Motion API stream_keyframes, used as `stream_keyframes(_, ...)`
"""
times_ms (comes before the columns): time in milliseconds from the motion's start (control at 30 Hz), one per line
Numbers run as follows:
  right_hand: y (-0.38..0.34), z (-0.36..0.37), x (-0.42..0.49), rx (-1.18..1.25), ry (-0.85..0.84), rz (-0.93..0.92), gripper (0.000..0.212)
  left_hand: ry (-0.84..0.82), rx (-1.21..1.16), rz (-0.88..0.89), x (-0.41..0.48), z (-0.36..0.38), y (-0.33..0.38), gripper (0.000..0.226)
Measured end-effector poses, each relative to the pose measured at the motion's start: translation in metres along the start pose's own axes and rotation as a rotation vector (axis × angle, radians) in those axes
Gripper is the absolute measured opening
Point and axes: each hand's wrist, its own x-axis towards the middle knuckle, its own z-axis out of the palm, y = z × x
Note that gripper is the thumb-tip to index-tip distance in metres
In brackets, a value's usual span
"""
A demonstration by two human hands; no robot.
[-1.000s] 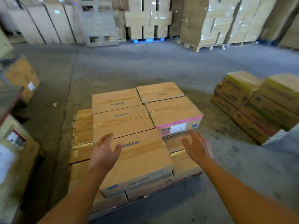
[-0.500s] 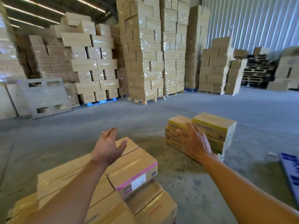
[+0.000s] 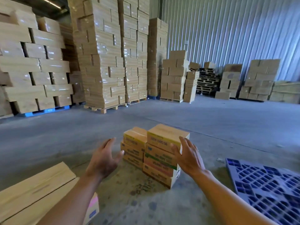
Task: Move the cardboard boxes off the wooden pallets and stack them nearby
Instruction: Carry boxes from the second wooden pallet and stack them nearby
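Short stack, colour-banded cardboard boxes [image 3: 154, 155]

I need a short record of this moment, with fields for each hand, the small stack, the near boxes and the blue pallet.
small stack: printed boxes in two columns on the floor
left hand: open, holds nothing, left of the stack
right hand: open, holds nothing, before the stack's right edge; contact unclear
near boxes: lower left, plain tops
blue pallet: plastic, flat on the floor, lower right
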Motion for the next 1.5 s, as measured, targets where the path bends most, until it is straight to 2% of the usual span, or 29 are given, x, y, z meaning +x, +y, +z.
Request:
stream_keyframes(33,0.012,0.001,0.015,-0.003,0.0,0.009,0.081,-0.008,-0.012,0.006,0.015,0.016,0.007,0.073)
stream_keyframes(167,0.061,0.023,0.072,-0.022,-0.012,0.052,0.07,-0.026,-0.025,0.052,0.074,0.077,0.013,0.091)
stream_keyframes(300,0.1,0.06,0.136,-0.015,-0.014,0.132,0.076,-0.102,-0.007,0.064,0.142,0.132,0.001,0.082)
stream_keyframes(533,0.158,0.142,0.27,-0.012,0.069,0.255,0.066,-0.185,-0.035,0.124,0.295,0.234,-0.044,0.083)
stream_keyframes(667,0.181,0.181,0.333,0.001,0.096,0.337,0.069,-0.224,-0.119,0.127,0.375,0.293,-0.054,0.087)
stream_keyframes(767,0.199,0.21,0.373,-0.013,0.074,0.389,0.067,-0.288,-0.146,0.141,0.419,0.334,-0.06,0.079)
stream_keyframes(1067,0.277,0.317,0.509,-0.034,0.009,0.512,0.069,-0.447,-0.06,0.22,0.56,0.479,-0.123,0.088)
stream_keyframes(1167,0.31,0.357,0.553,-0.04,-0.063,0.576,0.067,-0.532,-0.032,0.187,0.607,0.529,-0.147,0.087)
stream_keyframes(1367,0.364,0.421,0.597,-0.075,-0.152,0.749,0.068,-0.623,0.019,0.137,0.688,0.608,-0.18,0.094)
stream_keyframes(1500,0.398,0.455,0.601,-0.108,-0.165,0.871,0.073,-0.685,0.045,0.154,0.715,0.667,-0.2,0.088)
